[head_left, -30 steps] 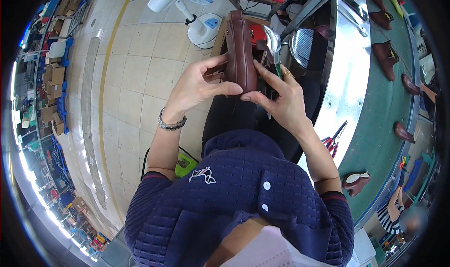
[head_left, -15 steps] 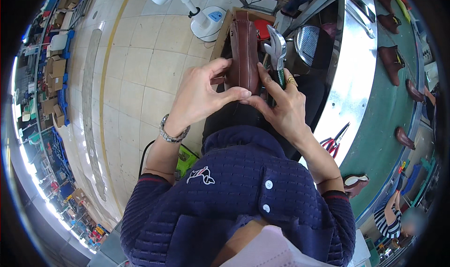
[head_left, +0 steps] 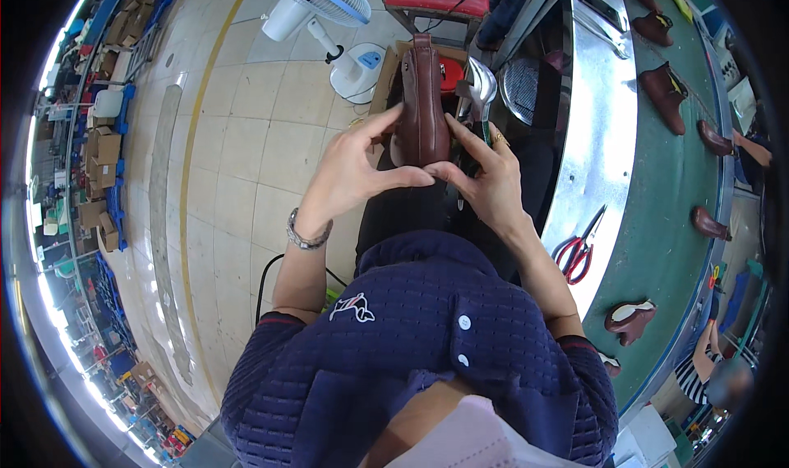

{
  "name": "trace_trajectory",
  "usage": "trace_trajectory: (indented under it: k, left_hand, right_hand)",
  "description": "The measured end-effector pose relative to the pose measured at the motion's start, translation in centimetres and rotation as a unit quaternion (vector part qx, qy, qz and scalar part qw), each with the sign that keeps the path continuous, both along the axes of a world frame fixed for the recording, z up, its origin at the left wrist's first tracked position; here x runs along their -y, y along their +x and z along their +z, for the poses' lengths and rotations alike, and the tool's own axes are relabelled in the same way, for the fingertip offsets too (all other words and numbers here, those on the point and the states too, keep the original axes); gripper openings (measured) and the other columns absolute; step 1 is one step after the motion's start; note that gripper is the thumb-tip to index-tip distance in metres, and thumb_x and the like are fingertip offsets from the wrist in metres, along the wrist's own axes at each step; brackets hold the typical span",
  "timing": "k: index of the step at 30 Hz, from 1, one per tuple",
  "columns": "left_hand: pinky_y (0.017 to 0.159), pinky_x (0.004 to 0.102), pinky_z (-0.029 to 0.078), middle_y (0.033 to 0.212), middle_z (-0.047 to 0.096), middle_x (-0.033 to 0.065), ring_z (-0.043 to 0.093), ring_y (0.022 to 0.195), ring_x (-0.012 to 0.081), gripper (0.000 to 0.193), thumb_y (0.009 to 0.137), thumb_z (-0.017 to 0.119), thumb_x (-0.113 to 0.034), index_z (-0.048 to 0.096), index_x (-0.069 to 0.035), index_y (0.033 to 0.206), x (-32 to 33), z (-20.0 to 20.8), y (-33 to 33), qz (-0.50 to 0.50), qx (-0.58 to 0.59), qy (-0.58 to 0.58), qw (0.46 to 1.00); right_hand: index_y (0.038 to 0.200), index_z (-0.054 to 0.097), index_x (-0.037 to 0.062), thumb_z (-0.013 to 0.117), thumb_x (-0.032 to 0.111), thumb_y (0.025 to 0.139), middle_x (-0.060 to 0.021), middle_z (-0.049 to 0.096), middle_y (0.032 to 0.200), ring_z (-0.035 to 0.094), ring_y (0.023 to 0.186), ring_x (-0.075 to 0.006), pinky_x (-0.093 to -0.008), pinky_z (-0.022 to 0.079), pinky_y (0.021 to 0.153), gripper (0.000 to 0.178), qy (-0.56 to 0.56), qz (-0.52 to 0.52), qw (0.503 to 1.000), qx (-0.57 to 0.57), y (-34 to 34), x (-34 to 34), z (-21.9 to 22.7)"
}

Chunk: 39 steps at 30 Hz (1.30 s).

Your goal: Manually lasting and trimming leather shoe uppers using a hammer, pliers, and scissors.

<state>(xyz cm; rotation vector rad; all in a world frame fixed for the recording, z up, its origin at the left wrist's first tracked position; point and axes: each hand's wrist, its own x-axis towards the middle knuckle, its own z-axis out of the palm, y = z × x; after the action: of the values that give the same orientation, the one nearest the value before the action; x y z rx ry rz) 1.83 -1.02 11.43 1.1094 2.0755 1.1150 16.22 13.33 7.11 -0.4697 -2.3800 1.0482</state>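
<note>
Held over the lap (head_left: pixel 403 217), between both hands, with its top end away from the body: a brown boot (head_left: pixel 425 110). Shows its smooth, glossy leather from the back, in one deep reddish shade. Widens from a narrow shaft to a rounded heel end at the near side. Carries a straight seam (head_left: pixel 425 123) down the middle, then a small tab (head_left: pixel 422 39) at the top and a tiny stud (head_left: pixel 405 67) by the upper left edge.

Angles both forearms inward, from well apart at the elbows to close together at the hands. Clamps the left hand (head_left: pixel 349 168) on the boot's left side, with fingers partly hidden and thumb stretched across the near end. Clamps the right hand (head_left: pixel 491 172) on the right side, with index finger laid along the leather and thumb turned in. Brings the two thumb tips together just below the heel, touching or nearly so; cannot tell which.

Also keeps a hammer (head_left: pixel 482 82) at the right hand, head pointing away, just beside the boot; cannot tell how its mostly hidden handle is gripped. Wears a bracelet (head_left: pixel 308 231) on the left wrist and a gold ring (head_left: pixel 499 138) on the right hand.
</note>
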Motion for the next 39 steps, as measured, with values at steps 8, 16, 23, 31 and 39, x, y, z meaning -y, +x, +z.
trace_trajectory:
  k: [8,16,23,31,39]
  left_hand:
    - [0.101,0.0376,0.031,0.143,0.025,0.0133,0.030,0.129,0.0273,0.091,0.068,0.075,-0.022,0.022,-0.007,0.140,-1.8,-2.3,-0.7,-0.013,0.124,0.214,0.969]
    - [0.074,0.0226,0.043,0.090,0.057,0.0032,0.052,0.081,0.0080,0.044,0.077,0.067,-0.031,0.055,0.000,0.106,-7.7,-4.4,-2.7,0.063,0.244,0.234,0.939]
    - [0.065,0.0212,0.043,0.080,0.056,0.0009,0.051,0.071,0.0063,0.032,0.078,0.066,-0.031,0.057,-0.003,0.091,-7.7,-4.4,-2.6,0.080,0.261,0.243,0.931]
    - [0.062,0.0218,0.043,0.081,0.055,0.0028,0.052,0.069,0.0079,0.037,0.078,0.066,-0.035,0.056,-0.002,0.091,-7.1,-3.8,-1.5,0.070,0.216,0.219,0.949]
    - [0.070,0.0256,0.040,0.082,0.052,0.0043,0.050,0.077,0.0118,0.038,0.076,0.067,-0.034,0.056,-0.001,0.092,-7.1,-4.2,-0.6,0.064,0.169,0.178,0.967]
  right_hand:
    - [0.118,0.056,0.0128,0.076,0.041,0.062,-0.0269,0.057,0.106,0.046,0.111,-0.0462,-0.0413,0.045,0.085,0.065,-0.058,0.015,0.998,0.013,0.1,-0.3,0.3]
    - [0.124,0.046,0.0005,0.057,0.021,0.086,-0.0111,0.061,0.086,0.058,0.079,-0.0143,-0.0299,0.047,0.072,0.044,-0.295,-0.026,0.955,0.010,0.5,-0.2,2.1]
    - [0.093,0.055,0.0013,0.050,0.019,0.090,-0.0057,0.060,0.075,0.054,0.063,-0.0096,-0.0214,0.042,0.059,0.019,-0.546,0.093,0.832,0.016,2.0,-3.2,2.3]
    - [0.081,0.060,0.0002,0.053,0.026,0.091,-0.0037,0.057,0.063,0.048,0.054,-0.0072,-0.0207,0.039,0.052,0.028,-0.516,0.138,0.829,0.168,1.2,-3.7,3.5]
    - [0.075,0.064,-0.0021,0.057,0.024,0.088,-0.0011,0.050,0.050,0.044,0.042,-0.0062,-0.0238,0.034,0.042,0.030,-0.345,0.123,0.907,0.211,1.8,-3.7,4.4]
